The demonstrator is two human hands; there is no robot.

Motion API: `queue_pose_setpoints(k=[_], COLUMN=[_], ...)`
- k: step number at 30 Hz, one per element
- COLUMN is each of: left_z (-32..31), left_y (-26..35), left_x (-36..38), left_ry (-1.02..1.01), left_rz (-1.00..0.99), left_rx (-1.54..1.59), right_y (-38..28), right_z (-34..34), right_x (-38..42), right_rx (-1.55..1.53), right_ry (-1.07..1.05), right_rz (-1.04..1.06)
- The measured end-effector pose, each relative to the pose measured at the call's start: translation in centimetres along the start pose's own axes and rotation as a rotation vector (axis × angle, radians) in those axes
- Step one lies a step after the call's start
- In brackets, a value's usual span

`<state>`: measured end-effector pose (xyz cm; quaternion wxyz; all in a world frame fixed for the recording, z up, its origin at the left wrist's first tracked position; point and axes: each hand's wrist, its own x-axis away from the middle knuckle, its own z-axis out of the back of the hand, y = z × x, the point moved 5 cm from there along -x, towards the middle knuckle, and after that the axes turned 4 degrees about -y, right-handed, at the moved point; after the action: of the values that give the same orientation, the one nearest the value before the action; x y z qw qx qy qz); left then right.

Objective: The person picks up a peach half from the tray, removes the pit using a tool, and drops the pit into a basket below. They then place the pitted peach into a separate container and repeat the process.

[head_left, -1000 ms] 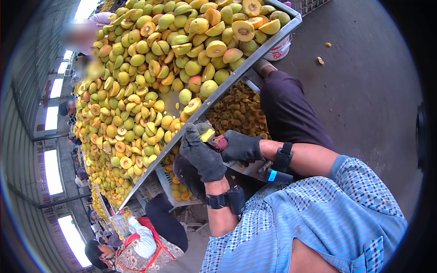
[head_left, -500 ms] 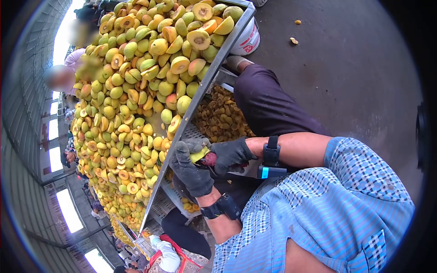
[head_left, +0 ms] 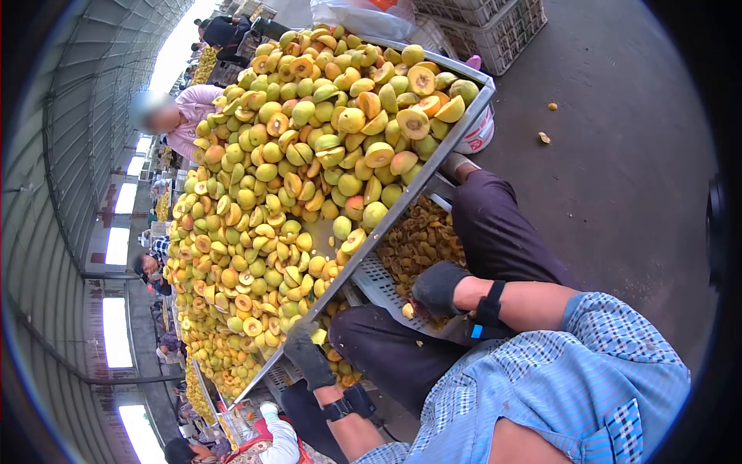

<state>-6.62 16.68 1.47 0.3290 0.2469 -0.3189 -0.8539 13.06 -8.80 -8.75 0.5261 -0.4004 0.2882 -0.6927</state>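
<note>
Beside a fruit-heaped table, held a fruit piece in left hand; could not tell grip of right hand.

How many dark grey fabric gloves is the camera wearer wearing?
2: one on the left hand, near the grey metal table rim; one on the right hand, at the white perforated plastic crate.

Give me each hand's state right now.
Left gloved hand: at a yellow-green peach piece; grip unclear.
Right gloved hand: curled; what it holds cannot be told.

Blue checked shirt, dark trousers, 2 gloves.
</note>
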Motion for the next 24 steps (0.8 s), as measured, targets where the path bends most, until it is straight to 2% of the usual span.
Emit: queue_pose_setpoints(k=[1,2,3,5,7,9,10,11,13,14,15,16,17,19,20,21,23,24], left_z=[1.5,2.0,2.2,1.5,-1.6,-5.8,-8.3,-11.1,-16.6,-18.7,-20.3,-20.8,-20.6,-19.4,-17.3,-15.4,-12.1,-11.3], left_y=[-1.3,-0.6,-1.0,-1.6,0.5,1.9,1.8,1.6,3.6,3.6,4.0,3.8,3.2,0.8,4.0,4.6,7.7,6.8], left_x=[-1.1,-1.8,-3.5,-7.1,-10.6,-13.4,-14.7,-15.4,-15.5,-15.2,-14.8,-14.7,-14.9,-15.7,-14.0,-13.1,-9.3,-8.2], left_ry=[0.105,0.105,0.114,-0.025,-0.197,-0.356,-0.393,-0.433,-0.549,-0.437,-0.310,-0.289,-0.281,-0.425,-0.473,-0.411,-0.429,-0.473], left_rz=[-0.112,0.032,0.034,-0.081,-0.197,-0.181,-0.060,0.065,-0.026,-0.256,-0.484,-0.559,-0.554,-0.248,0.051,0.039,0.142,0.078], left_rx=[-0.206,0.030,0.032,0.067,-0.082,-0.055,0.082,0.216,0.131,-0.120,-0.367,-0.406,-0.401,0.045,0.374,0.507,0.857,0.987], right_y=[0.2,0.4,0.0,-0.4,0.9,1.9,1.8,1.5,1.8,2.6,3.1,3.5,3.4,2.7,2.4,2.0,1.7,2.3], right_z=[0.0,-0.8,0.1,1.9,1.0,0.7,1.4,1.9,2.3,1.9,1.6,0.8,0.2,-0.3,0.1,0.7,0.6,0.9], right_x=[0.3,-0.5,-0.4,0.3,-1.4,-2.9,-2.6,-2.5,-2.5,-3.3,-3.3,-3.2,-3.2,-3.2,-3.0,-2.8,-2.9,-3.4], right_rx=[-0.005,-0.045,-0.037,-0.084,-0.058,-0.302,-0.441,-0.447,-1.098,-1.250,-1.249,-1.436,-1.618,-1.493,-1.295,-1.100,-1.086,-0.837], right_ry=[-0.033,-0.006,-0.010,0.041,0.055,0.139,0.169,0.172,0.228,0.218,0.226,0.214,0.194,0.194,0.267,0.339,0.303,0.423], right_rz=[-0.036,0.007,0.011,-0.055,-0.120,-0.069,-0.061,-0.070,-0.188,-0.202,-0.216,-0.279,-0.337,-0.386,-0.342,-0.297,-0.259,-0.161])
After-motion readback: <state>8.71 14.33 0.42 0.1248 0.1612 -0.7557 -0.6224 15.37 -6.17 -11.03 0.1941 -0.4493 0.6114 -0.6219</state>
